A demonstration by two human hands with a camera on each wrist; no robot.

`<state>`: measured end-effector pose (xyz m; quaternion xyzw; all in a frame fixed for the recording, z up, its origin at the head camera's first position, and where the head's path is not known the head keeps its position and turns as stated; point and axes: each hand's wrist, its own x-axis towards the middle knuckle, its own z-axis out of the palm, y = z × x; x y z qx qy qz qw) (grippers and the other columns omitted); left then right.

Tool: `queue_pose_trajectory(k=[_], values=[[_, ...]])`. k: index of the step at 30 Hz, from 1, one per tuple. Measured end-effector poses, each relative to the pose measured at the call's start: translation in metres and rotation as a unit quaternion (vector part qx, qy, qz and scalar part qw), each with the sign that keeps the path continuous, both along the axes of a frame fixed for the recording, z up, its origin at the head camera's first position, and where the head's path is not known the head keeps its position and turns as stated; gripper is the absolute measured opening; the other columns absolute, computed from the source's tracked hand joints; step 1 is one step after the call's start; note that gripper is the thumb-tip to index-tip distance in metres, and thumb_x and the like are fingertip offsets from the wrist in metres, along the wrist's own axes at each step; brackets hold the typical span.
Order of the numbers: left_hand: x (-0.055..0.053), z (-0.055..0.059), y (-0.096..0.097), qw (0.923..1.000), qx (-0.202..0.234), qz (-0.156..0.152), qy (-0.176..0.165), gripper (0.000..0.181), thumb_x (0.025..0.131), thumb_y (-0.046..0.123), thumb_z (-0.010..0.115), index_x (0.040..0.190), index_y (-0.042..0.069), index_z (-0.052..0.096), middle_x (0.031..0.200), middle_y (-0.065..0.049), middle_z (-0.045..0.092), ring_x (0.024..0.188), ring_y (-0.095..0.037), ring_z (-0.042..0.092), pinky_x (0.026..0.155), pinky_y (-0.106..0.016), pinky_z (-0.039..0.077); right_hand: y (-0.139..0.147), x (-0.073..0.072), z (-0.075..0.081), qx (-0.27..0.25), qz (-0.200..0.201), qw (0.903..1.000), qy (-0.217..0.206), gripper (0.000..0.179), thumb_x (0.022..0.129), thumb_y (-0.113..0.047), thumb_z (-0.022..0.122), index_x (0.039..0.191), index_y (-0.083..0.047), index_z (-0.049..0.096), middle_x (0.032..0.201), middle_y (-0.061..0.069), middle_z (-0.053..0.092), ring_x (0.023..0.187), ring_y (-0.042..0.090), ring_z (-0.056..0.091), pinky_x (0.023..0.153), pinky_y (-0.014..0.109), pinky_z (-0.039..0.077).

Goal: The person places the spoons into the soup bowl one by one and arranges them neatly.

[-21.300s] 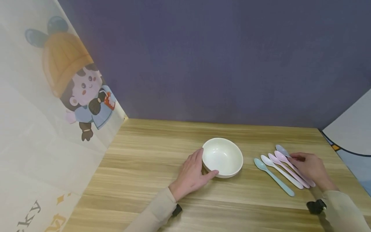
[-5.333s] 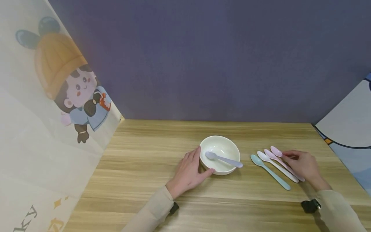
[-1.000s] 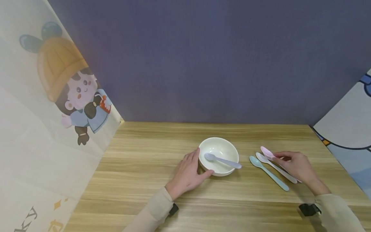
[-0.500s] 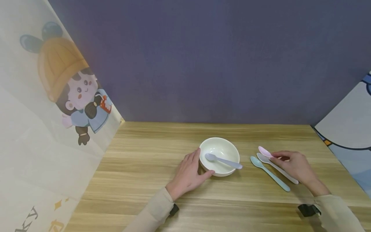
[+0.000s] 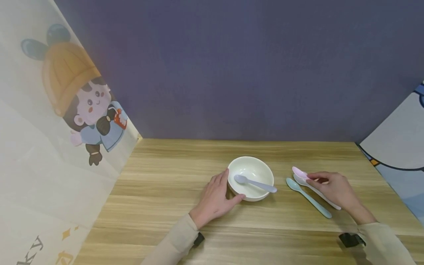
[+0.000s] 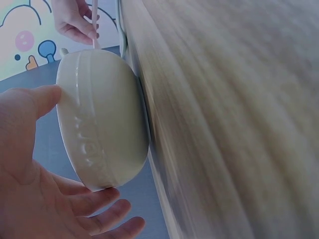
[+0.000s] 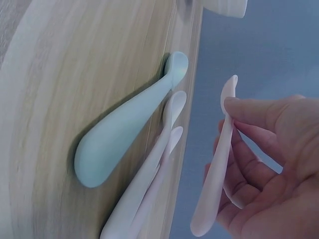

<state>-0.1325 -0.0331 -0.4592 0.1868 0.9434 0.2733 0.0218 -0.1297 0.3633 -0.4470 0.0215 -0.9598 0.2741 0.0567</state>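
Observation:
My left hand holds the side of a white bowl, its thumb at the near rim and its fingers along the left wall. A lavender spoon leans inside, its handle over the right rim. My right hand pinches a pale pink spoon near the neck, raised off the table in the right wrist view. Below it lie a white spoon and another pink spoon, the latter hidden by the hand in the head view. Left of these is a teal spoon.
The wood-grain table meets a dark blue panel at the back. A white wall with a cartoon figure rises on the left, and a printed panel stands on the right.
The lavender spoon went from the row into the bowl earlier. Since then my right hand has picked up a pink spoon and moved it slightly left. My left hand stays at the bowl.

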Motion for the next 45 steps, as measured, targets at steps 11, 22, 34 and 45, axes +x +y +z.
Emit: queue_pose_trajectory(k=[11, 22, 34, 45], values=[[-0.001, 0.002, -0.004, 1.0, 0.001, -0.002, -0.002, 0.103, 0.097, 0.068, 0.064, 0.169, 0.005, 0.025, 0.169, -0.018, 0.041, 0.152, -0.037, 0.045, 0.124, -0.053, 0.043, -0.009, -0.001, 0.005, -0.004, 0.015, 0.9996, 0.024, 0.023, 0.098, -0.022, 0.079, 0.113, -0.004, 0.083, 0.104, 0.017, 0.081, 0.081, 0.012, 0.068, 0.056, 0.022, 0.05], [-0.001, 0.0, -0.004, 1.0, 0.008, -0.004, -0.001, 0.103, 0.097, 0.068, 0.064, 0.169, 0.005, 0.025, 0.169, -0.018, 0.041, 0.152, -0.038, 0.045, 0.125, -0.053, 0.042, -0.017, -0.002, 0.007, -0.004, 0.016, 0.9998, 0.007, 0.025, 0.097, -0.02, 0.08, 0.114, -0.003, 0.082, 0.105, 0.019, 0.08, 0.087, 0.024, 0.071, 0.057, 0.022, 0.05], [0.0, 0.001, -0.003, 1.0, 0.005, -0.003, -0.002, 0.104, 0.097, 0.069, 0.064, 0.169, 0.005, 0.026, 0.169, -0.018, 0.041, 0.153, -0.037, 0.045, 0.125, -0.052, 0.042, -0.024, 0.0, 0.01, -0.019, 0.021, 0.9996, -0.001, 0.026, 0.097, -0.024, 0.081, 0.113, -0.003, 0.083, 0.106, 0.017, 0.081, 0.082, 0.012, 0.067, 0.055, 0.022, 0.048], [0.001, 0.001, -0.001, 1.0, 0.007, -0.005, 0.0, 0.103, 0.097, 0.067, 0.065, 0.169, 0.004, 0.026, 0.169, -0.019, 0.041, 0.152, -0.037, 0.045, 0.125, -0.053, 0.042, -0.031, 0.003, 0.009, -0.033, 0.029, 0.9988, 0.019, 0.02, 0.094, -0.02, 0.084, 0.108, -0.006, 0.084, 0.111, 0.02, 0.08, 0.079, 0.006, 0.067, 0.057, 0.021, 0.052]])
